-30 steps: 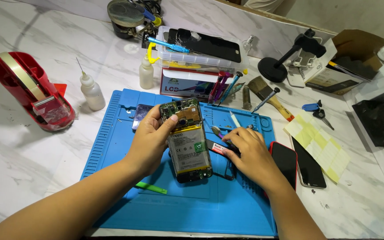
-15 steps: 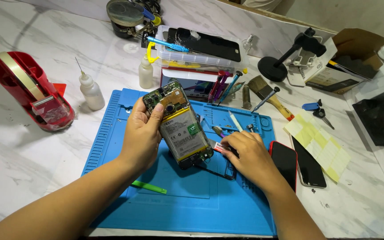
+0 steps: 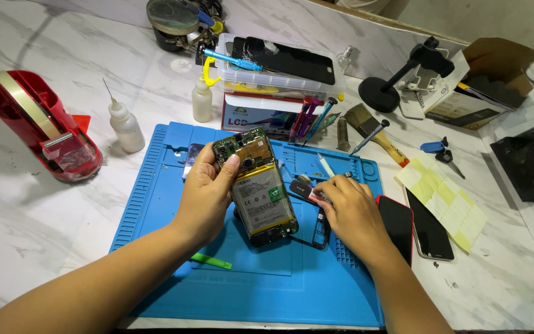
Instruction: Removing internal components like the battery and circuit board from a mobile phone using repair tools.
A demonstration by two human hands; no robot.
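Opened smartphone (image 3: 256, 184), back cover off, battery and circuit board exposed, gripped in left hand (image 3: 208, 192) and tilted up off the blue repair mat (image 3: 156, 185) for a clearer look (thumb on the board end). At 3 o'clock, right hand (image 3: 350, 210) pinching a small part against the mat, fingers narrow. Red tape dispenser (image 3: 38, 127) at 9 o'clock on the counter (image 3: 26, 229).

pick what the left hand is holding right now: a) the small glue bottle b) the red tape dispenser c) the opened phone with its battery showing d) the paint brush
c: the left hand grips the opened phone, battery side up, tilted above the blue mat, while the red tape dispenser sits untouched far off to the side.
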